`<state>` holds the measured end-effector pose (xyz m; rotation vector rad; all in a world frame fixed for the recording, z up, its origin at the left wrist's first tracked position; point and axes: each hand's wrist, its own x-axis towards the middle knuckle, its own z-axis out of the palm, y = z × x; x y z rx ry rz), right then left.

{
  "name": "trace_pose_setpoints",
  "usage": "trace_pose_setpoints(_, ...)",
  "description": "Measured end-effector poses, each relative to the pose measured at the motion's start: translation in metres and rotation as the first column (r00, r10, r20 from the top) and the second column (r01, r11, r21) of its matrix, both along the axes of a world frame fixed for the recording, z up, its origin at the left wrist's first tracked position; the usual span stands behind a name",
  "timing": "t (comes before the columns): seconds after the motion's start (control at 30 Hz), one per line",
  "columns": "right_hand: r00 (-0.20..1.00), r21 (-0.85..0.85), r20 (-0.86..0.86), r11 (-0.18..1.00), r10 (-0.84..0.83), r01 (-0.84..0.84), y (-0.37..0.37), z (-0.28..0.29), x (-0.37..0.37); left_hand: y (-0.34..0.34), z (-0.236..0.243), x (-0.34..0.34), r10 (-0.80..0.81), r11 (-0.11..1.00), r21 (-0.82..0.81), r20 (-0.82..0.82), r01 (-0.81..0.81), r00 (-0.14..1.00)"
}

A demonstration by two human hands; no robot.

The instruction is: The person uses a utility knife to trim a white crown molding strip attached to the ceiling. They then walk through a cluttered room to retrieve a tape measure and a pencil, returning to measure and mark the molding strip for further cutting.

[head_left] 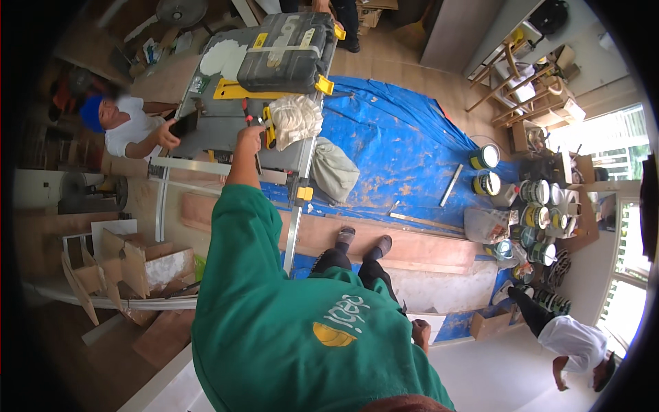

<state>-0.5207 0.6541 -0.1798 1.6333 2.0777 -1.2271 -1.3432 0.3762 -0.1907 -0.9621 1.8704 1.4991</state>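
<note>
My left hand (252,137) reaches out over the grey worktable (220,134), closed around a tool with a red-and-black handle (247,110). A thin grey strip shows below the fist; whether it belongs to the tool I cannot tell. Just right of that hand lie a yellow-and-black clamp (269,129) and a crumpled off-white cloth (295,121). Beyond are a yellow straight tool (240,90) and a large dark hard case (283,58). My right hand (421,332) is low at my right side, fingers curled, next to a white board; what they hold, if anything, is hidden.
A person in a blue cap (93,113) stands left of the table, holding a dark flat object (184,126). Blue sheeting (384,144) covers the floor. Several paint buckets (489,156) stand right. Another person (576,343) is lower right. Planks (432,250) lie near my feet.
</note>
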Motion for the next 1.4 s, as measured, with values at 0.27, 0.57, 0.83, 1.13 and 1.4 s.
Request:
trace_pose_setpoints(0.27,0.963,-0.074,-0.054,0.962,-0.265,0.261,0.012,0.001,-0.039,0.052,0.007,-0.003,-0.233,0.87,-0.477,-0.176,0.124,0.956)
trace_pose_setpoints(0.57,0.998,-0.022,0.011,0.998,-0.061,0.062,-0.005,-0.01,-0.079,0.021,-0.019,-0.007,-0.295,0.886,-0.447,-0.342,0.121,0.892)
trace_pose_setpoints(0.83,0.986,0.055,0.072,0.987,-0.153,0.15,-0.006,-0.038,-0.063,0.006,-0.012,-0.005,-0.013,0.99,0.126,-0.379,0.065,0.925)
trace_pose_setpoints(1.13,0.954,0.347,-0.216,0.897,-0.209,0.275,0.025,0.011,-0.12,0.007,0.089,0.024,-0.106,0.929,0.281,-0.416,0.239,0.903)
trace_pose_setpoints(1.4,0.758,0.293,-0.632,0.955,0.163,0.039,0.071,0.106,-0.26,0.169,0.194,0.177,-0.653,0.581,0.098,-0.537,0.808,0.535)
